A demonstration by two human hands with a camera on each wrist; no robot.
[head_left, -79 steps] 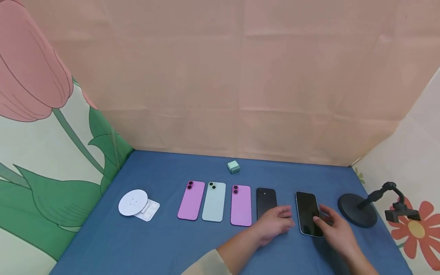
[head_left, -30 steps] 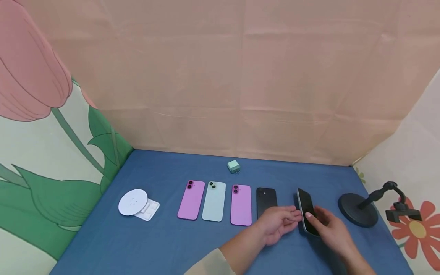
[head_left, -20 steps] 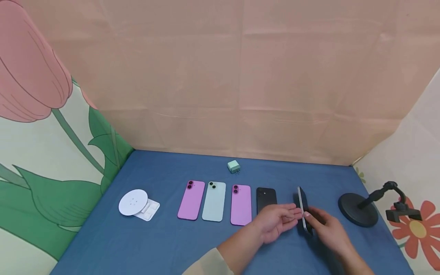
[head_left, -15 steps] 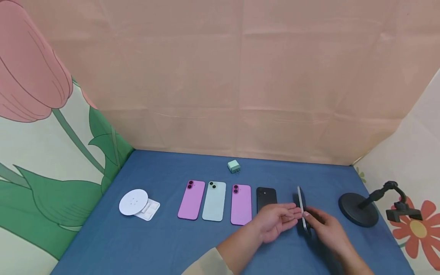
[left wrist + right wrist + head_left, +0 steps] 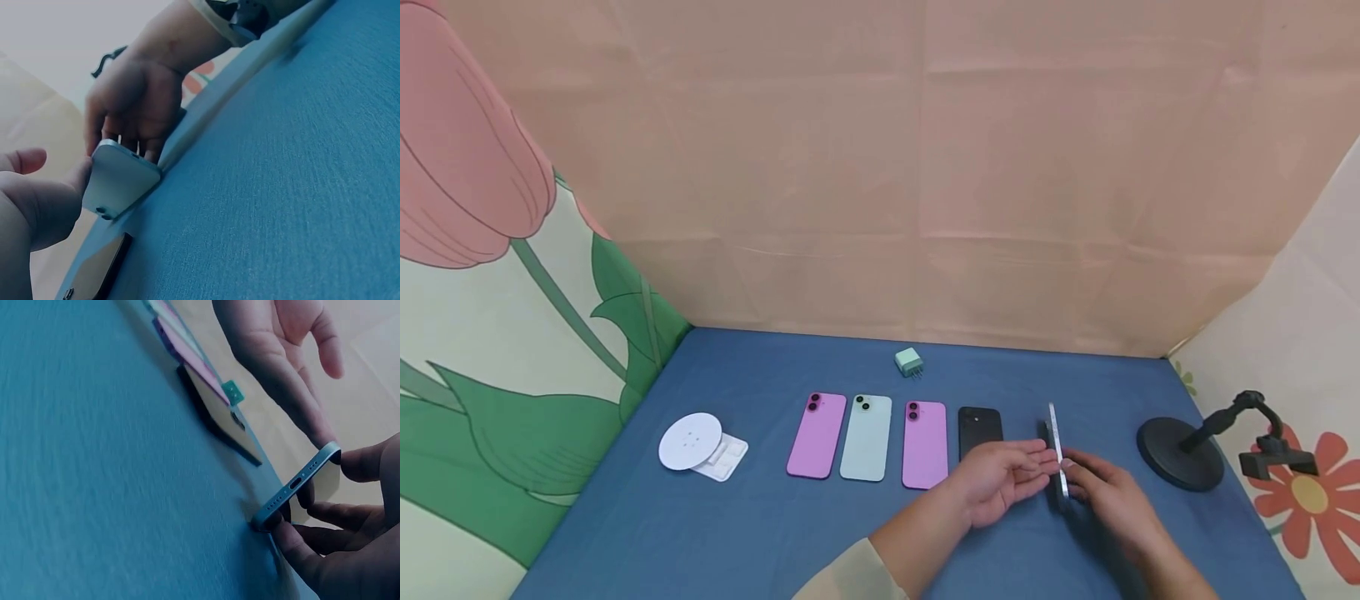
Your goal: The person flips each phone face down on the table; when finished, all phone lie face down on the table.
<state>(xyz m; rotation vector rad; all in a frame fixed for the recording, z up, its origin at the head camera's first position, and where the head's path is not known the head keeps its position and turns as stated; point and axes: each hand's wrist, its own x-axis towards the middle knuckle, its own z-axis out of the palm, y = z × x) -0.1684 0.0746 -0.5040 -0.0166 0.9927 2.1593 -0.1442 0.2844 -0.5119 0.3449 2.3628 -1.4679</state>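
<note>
My right hand grips a phone by its sides, tipped up onto a long edge so that the head view sees it nearly edge-on. The phone's pale back with its camera lenses shows in the left wrist view; its end with the charging port faces the right wrist view. Palm up, my left hand reaches in from the left with extended fingers, fingertips right at the phone's upper edge. Beneath that hand lies a black phone, its lower part hidden.
Left of the black phone lie a pink phone, a pale mint phone and another pink phone. A green plug adapter sits behind them. A white disc overlaps a white tray at left. The black stand is at right.
The phone in my right hand has turned from lying flat, screen up, to standing on its long edge. My left hand has turned palm up and moved right to the phone's edge.
</note>
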